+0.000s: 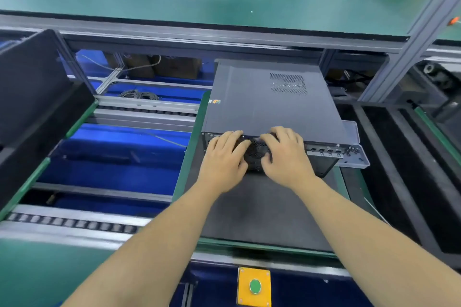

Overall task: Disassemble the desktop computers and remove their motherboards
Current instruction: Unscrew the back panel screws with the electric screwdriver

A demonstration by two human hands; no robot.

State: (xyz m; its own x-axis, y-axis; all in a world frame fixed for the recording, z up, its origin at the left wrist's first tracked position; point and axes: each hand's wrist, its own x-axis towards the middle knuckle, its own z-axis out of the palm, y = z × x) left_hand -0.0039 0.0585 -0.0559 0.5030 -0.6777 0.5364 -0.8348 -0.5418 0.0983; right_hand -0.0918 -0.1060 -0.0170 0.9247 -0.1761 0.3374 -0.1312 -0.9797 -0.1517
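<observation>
A dark grey desktop computer case [267, 102] lies flat on a dark mat [262, 209] in the middle of the head view. Its closed side panel faces up, with a vent grille [289, 83] at the far right. The rear face with ports [326, 151] points toward me. My left hand [223, 159] and my right hand [285, 154] sit side by side on the near top edge. Their fingers bend over the panel's edge and the thumbs press the rear mesh, so both hands grip the case. The inside of the case is hidden.
The mat lies on a green-edged pallet [185, 157] over a roller conveyor [72, 223]. A black tray [37, 107] stands at the left and black foam trays [399, 169] at the right. A green shelf [174, 0] spans overhead. A yellow box with a green button [254, 286] sits near me.
</observation>
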